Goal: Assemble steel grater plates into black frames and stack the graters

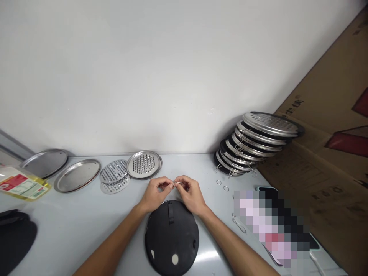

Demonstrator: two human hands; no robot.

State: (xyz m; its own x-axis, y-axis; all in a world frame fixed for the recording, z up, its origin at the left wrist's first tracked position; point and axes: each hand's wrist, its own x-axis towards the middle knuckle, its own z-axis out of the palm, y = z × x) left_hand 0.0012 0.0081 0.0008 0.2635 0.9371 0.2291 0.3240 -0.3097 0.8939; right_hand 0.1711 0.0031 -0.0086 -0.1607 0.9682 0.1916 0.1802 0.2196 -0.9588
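Observation:
Fingertips of my left hand [156, 194] and my right hand [191, 194] meet, pinched together over a small shiny metal wire piece [178, 183]. Its exact shape is mostly covered by the fingers. Just below the hands, a round black disc [172, 243] lies flat on the table, with a raised strip near its far edge and pale spots near its front. Loose metal rings [226, 188] and a bent wire loop [239, 226] lie to the right of my right hand.
A leaning stack of round graters [270, 124] with wire loops stands at the back right beside a cardboard box [310, 172]. Perforated grater plates [115, 172], metal discs [77, 175], a yellow liquid pouch [24, 184] and black pieces [17, 234] are left. A blurred-out phone-like object [287, 218] lies right.

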